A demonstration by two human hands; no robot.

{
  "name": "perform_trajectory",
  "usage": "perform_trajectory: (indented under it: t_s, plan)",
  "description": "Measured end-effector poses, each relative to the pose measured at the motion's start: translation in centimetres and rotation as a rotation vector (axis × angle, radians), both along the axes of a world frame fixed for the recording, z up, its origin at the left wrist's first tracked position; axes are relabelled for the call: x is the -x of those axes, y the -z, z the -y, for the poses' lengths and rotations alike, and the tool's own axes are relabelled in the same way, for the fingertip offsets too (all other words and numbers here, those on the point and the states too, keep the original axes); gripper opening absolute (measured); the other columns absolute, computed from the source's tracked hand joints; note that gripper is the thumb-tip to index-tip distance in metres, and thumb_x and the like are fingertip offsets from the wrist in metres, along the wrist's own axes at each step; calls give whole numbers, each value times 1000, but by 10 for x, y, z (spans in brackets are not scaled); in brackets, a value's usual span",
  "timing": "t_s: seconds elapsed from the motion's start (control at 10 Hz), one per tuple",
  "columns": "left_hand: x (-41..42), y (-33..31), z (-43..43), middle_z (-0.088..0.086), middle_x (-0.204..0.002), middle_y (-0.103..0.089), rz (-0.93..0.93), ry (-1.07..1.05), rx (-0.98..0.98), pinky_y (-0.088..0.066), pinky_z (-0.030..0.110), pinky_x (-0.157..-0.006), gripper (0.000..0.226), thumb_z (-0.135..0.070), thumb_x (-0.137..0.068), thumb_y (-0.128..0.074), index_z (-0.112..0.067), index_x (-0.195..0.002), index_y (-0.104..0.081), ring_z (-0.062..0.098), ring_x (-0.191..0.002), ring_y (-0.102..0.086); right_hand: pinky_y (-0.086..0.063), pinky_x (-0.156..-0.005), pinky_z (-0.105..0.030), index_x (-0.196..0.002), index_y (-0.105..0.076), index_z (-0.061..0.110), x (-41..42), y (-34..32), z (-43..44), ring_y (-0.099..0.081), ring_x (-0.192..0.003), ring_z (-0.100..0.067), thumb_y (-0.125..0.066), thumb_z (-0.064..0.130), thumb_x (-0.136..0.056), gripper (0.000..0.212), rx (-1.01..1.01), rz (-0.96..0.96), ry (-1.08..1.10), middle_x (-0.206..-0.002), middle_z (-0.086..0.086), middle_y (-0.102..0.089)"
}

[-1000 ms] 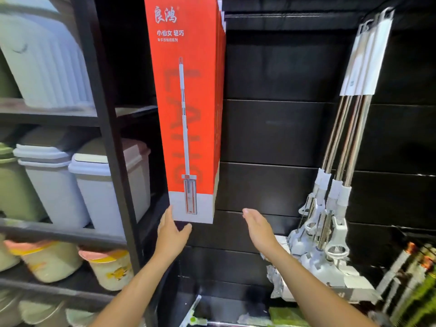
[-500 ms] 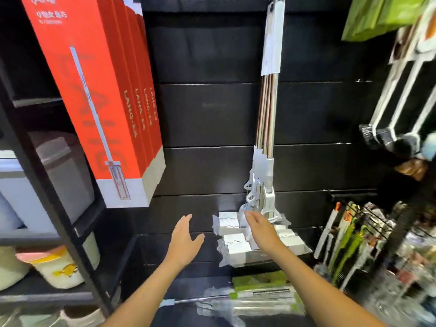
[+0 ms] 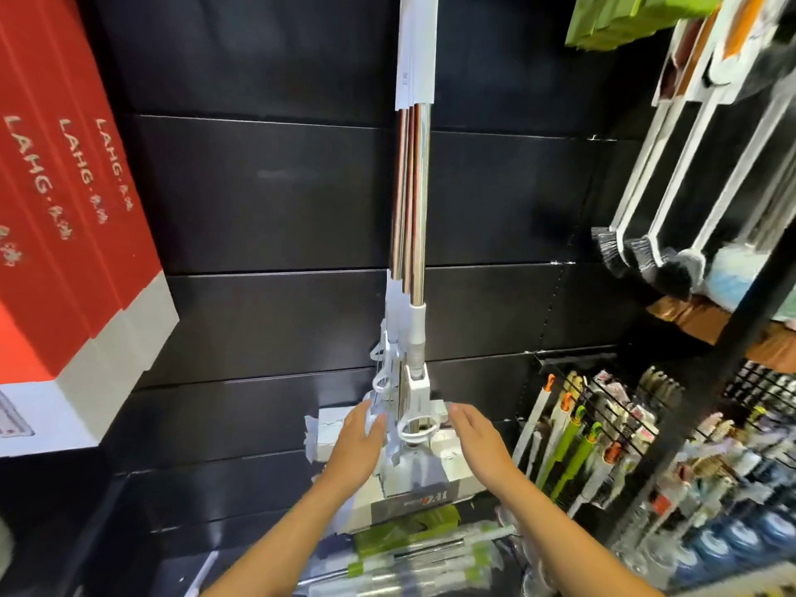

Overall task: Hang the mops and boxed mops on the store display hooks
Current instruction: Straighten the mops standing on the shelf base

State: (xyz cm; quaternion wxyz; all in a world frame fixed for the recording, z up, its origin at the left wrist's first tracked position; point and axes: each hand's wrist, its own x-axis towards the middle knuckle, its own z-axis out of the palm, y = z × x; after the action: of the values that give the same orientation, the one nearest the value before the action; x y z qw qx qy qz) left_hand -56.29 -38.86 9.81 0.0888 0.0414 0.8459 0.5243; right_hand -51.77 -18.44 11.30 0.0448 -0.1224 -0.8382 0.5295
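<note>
- Head view, hands first. Left hand [image 3: 357, 441]: fingers straight and close together, palm turned inward, fingertips against the left side of the white fittings of the mops [image 3: 412, 200]. It grips nothing.
- Right hand [image 3: 478, 441]: fingers straight, slightly spread, laid over the right top of the mop heads [image 3: 435, 476]. No curl, no pinch.
- The two hands flank the lowest ring lever, one on each side, apart from each other.
- The mops hang together in a bunch against the black slat wall [image 3: 258, 187], poles upright and metal, heads at the bottom between the hands. The hook itself is out of frame above.
- White paper sleeves [image 3: 415, 49] wrap the tops of the poles; small print on them is too fine to read.
- A dark band [image 3: 413, 504] on the front mop head carries pale lettering, upside down from here; not legible.
- Boxed mops [image 3: 64, 209] hang at far left, red with white bases, several side by side. The spines read "LAHG" with small Chinese characters after it, which I cannot make out.
- Right side: hanging brushes [image 3: 646, 252] with white handles and dark bristles; green packs [image 3: 624, 19] above them, blurred.
- Low right: a wire rack [image 3: 603, 424] of small packaged goods, labels unreadable.
- Below the hands: wrapped mops [image 3: 409, 553] with green parts lie flat.
</note>
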Motion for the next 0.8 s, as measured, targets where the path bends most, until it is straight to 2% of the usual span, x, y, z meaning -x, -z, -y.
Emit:
perform_trajectory:
  t_s: [0.1, 0.2, 0.3, 0.4, 0.5, 0.6, 0.7, 0.8]
  plan:
    - [33, 0, -18, -5, -170, -24, 46, 0, -80, -18, 37, -127, 60, -51, -110, -31, -25, -163, -22, 17, -157, -24, -43, -102, -31, -124, -65, 22, 33, 7, -5, -61, -124, -18, -40, 41, -111, 33, 77, 28, 3, -125, 3, -67]
    - [72, 6, -37, -15, -165, -26, 90, 2, -213, -12, 35, -129, 59, -62, -107, -23, -38, -161, -22, 9, -156, -21, -42, -105, -26, -135, -63, 17, 71, 17, -1, -59, -131, -13, -34, 50, -111, 50, 220, 67, 31, -137, -4, -65]
    - [100, 19, -50, -18, -162, -37, 148, -6, -308, -16, 41, -130, 75, -88, -91, -24, -49, -154, -37, 9, -153, -30, -40, -100, -14, -139, -61, 23, 92, 15, 3, -61, -122, 3, -29, 52, -111, 52, 348, 101, 13, -139, 6, -65]
    - [118, 23, -64, -12, -133, -68, 243, -72, -465, -45, 29, -110, 68, -92, -86, -31, -51, -130, -62, 8, -130, -59, -35, -106, -19, -154, -46, 27, 125, 11, 5, -51, -134, -6, -24, 67, -104, 68, 399, 133, -1, -149, 10, -52]
    - [110, -2, -75, -24, -116, -72, 262, -68, -576, -49, 8, -82, 38, -64, -105, -25, -50, -113, -59, -12, -102, -66, -37, -116, -27, -155, -45, 29, 144, 11, 4, -49, -141, -11, -26, 84, -92, 86, 421, 117, -22, -154, 10, -50]
    - [101, -9, -86, -43, -98, -61, 196, -91, -563, -43, -5, -67, 31, -40, -113, -16, -46, -118, -46, -30, -87, -60, -29, -123, -25, -151, -46, 29, 160, 22, -1, -44, -133, -2, -20, 69, -103, 68, 507, 75, -64, -147, 18, -47]
    - [96, -19, -96, -36, -109, -66, 187, -124, -657, -49, 2, -81, 31, -46, -111, -25, -45, -122, -55, -8, -124, -59, -46, -106, -20, -145, -53, 29, 176, 49, 8, -59, -124, -4, -19, 55, -109, 56, 569, 86, -79, -141, 13, -60]
    - [95, -36, -101, 8, -168, -31, 271, 11, -626, -23, 31, -125, 73, -62, -106, -29, -12, -158, -37, 24, -158, -24, -37, -111, -38, -138, -51, 60, 220, 148, 12, -48, -146, -10, -29, 74, -102, 45, 596, 87, -56, -141, 39, -55]
